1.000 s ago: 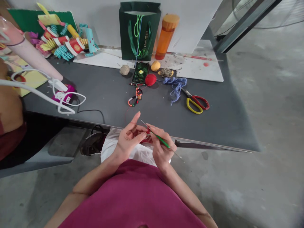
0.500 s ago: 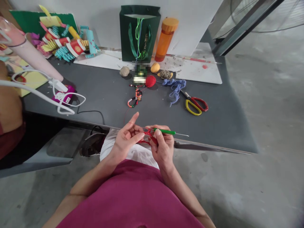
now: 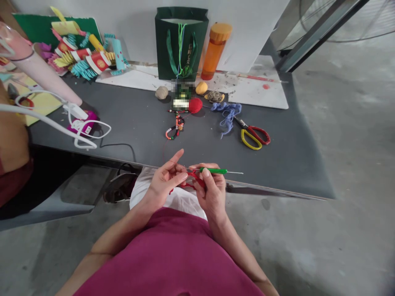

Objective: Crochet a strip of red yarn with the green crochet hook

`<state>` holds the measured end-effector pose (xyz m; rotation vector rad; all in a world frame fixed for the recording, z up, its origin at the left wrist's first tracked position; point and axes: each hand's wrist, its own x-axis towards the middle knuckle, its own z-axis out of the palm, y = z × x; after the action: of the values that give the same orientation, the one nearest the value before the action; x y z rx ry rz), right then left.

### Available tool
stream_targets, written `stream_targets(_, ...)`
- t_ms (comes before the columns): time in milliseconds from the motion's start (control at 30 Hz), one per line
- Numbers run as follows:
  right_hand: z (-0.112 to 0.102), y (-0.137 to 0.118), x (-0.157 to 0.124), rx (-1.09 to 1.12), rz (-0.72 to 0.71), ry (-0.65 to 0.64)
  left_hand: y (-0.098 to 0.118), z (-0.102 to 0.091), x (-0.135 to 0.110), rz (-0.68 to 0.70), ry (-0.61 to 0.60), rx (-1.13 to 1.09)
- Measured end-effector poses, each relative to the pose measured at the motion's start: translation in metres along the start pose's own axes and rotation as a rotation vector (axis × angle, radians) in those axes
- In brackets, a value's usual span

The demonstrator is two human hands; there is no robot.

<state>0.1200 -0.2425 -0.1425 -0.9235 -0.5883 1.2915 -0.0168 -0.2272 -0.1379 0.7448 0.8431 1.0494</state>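
Note:
Between my hands, over my lap at the table's front edge, is a narrow strip of red crochet work [image 3: 195, 176]. My left hand [image 3: 165, 179] pinches its left end between thumb and fingers, with the index finger raised and a thin red thread by it. In my right hand [image 3: 212, 187] is a crochet hook [image 3: 214, 170] with a green handle, gripped between thumb and fingers; one metal end points right, the other toward the red work. Part of the strip lies against the right fingers. A red ball of yarn [image 3: 195, 105] sits farther back on the table.
Scissors [image 3: 254, 137] with red and yellow handles lie right of tangled blue yarn [image 3: 227, 113]. A beaded string [image 3: 175, 129] lies ahead of my hands. Behind stand a green paper bag [image 3: 182, 45] and an orange bottle [image 3: 212, 53]. At left are white cables [image 3: 88, 139] and another person's arm [image 3: 12, 135].
My left index finger has dipped slightly and shifted right. The hook has moved a little left, and a bit of the red strip now shows below my left hand.

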Motion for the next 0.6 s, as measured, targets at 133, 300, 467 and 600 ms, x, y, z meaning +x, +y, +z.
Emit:
stream_targets(133,0.0004,0.0000,0.0002,0.045,0.014,-0.013,0.0012,-0.0007,-0.0005,-0.006,0.001,0.002)
stream_targets(300,0.0001,0.0025,-0.0003,0.077,0.016,-0.040,0.0013,-0.0005,0.0002,0.012,-0.011,-0.017)
stream_targets(467,0.0013,0.0029,-0.0006,0.089,0.007,-0.041,0.0024,-0.0008,0.0004,-0.023,-0.006,-0.044)
stream_targets(600,0.0016,0.0018,-0.0002,0.088,0.020,-0.031,0.0024,-0.0013,0.0004,-0.032,0.012,-0.034)
